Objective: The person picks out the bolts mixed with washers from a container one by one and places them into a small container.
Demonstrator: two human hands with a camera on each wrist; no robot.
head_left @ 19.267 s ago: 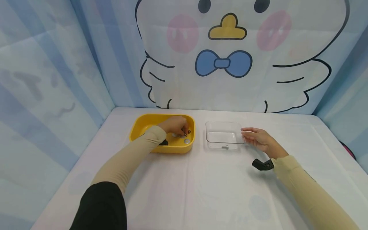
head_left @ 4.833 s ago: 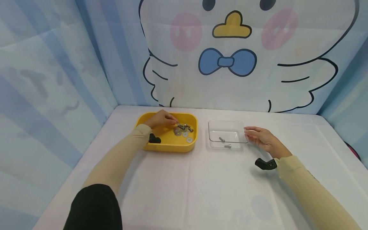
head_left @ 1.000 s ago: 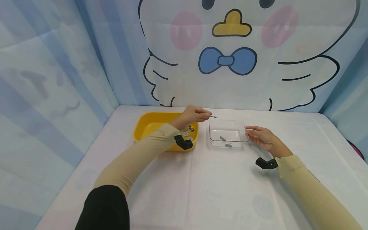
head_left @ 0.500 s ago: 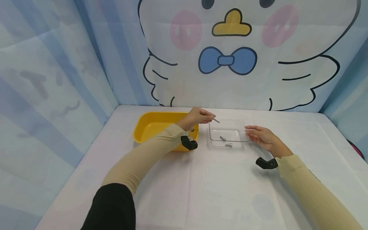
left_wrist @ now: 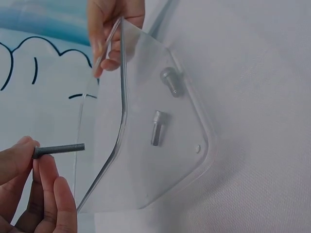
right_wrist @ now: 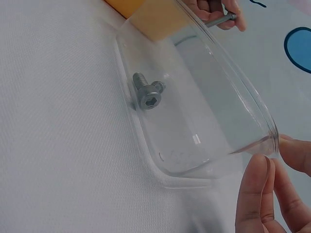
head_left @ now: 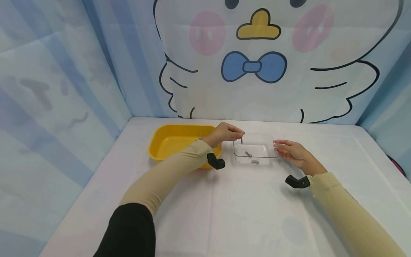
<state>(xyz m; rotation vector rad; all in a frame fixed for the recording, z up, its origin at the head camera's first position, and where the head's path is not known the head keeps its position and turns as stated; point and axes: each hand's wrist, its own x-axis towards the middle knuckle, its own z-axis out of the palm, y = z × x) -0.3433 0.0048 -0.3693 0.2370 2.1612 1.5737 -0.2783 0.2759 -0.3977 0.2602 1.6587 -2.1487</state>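
My left hand (head_left: pixel 227 132) pinches a thin threaded bolt (left_wrist: pixel 60 149) by its head end between thumb and fingers. In the head view the bolt's shank points down, just inside the left rim of a clear plastic box (head_left: pixel 257 157). My right hand (head_left: pixel 293 155) steadies that box, thumb and fingers pinching its right wall at the rim. Inside the box lie two loose metal bolts: a thick socket-head bolt (right_wrist: pixel 148 99) and a slimmer bolt (left_wrist: pixel 157 127) beside it.
To the left of the box stands a yellow tray (head_left: pixel 171 139), its right part mostly hidden behind my left hand and forearm. Both stand on a white-covered table (head_left: pixel 250 207). A printed cloth backdrop (head_left: pixel 199 96) hangs behind.
Over the last second my left hand carries the bolt rightward to the box, its shank turning from level to pointing down. Much earlier the box held one bolt. My right hand keeps its hold.
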